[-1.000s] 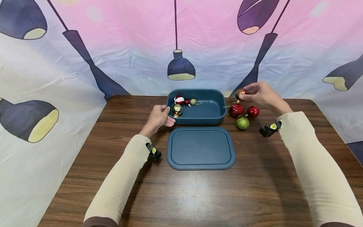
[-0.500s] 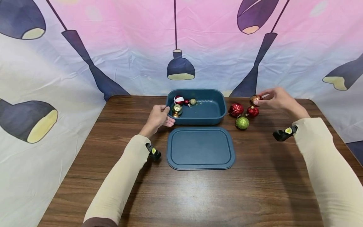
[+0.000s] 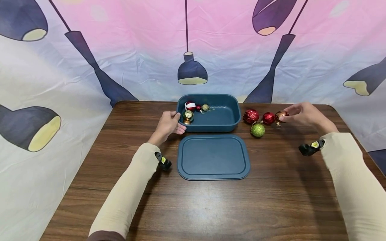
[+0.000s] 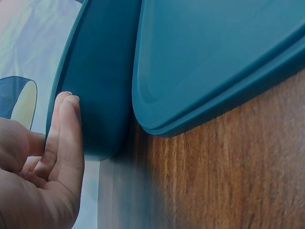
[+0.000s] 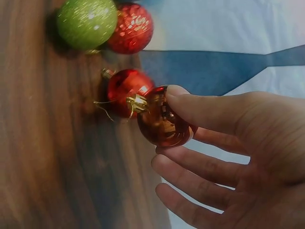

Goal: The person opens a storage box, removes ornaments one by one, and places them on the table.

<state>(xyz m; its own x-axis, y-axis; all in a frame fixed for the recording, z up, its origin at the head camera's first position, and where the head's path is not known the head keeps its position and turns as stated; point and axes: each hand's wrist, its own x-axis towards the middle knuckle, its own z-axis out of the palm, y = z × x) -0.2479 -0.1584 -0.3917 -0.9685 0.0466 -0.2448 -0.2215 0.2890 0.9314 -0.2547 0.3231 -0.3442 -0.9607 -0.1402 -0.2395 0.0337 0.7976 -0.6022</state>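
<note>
My right hand [image 3: 306,115] pinches a shiny copper-brown bauble [image 5: 164,119] between thumb and fingertips; its gold cap and string face away from the palm. It is right beside a shiny red bauble [image 3: 268,118]. A glittery red bauble [image 3: 251,116] and a glittery green bauble [image 3: 257,130] lie nearer the box. At the left end of the blue box [image 3: 211,128], my left hand [image 3: 167,124] rests on its front corner. In the left wrist view its fingers [image 4: 66,129] lie fairly straight along the outer wall, thumb by the rim.
Inside the box, at its left, sit a red-and-white bauble [image 3: 190,106], a shiny gold bauble [image 3: 188,116] and several smaller ones. A flat blue lid [image 3: 214,157] lies in front of the box on the wooden table [image 3: 208,207]. A printed cloth [image 3: 150,67] hangs behind.
My right hand has carried the copper-brown bauble rightward and down, from above the glittery red bauble to the right side of the shiny red one. The left hand stays at the box.
</note>
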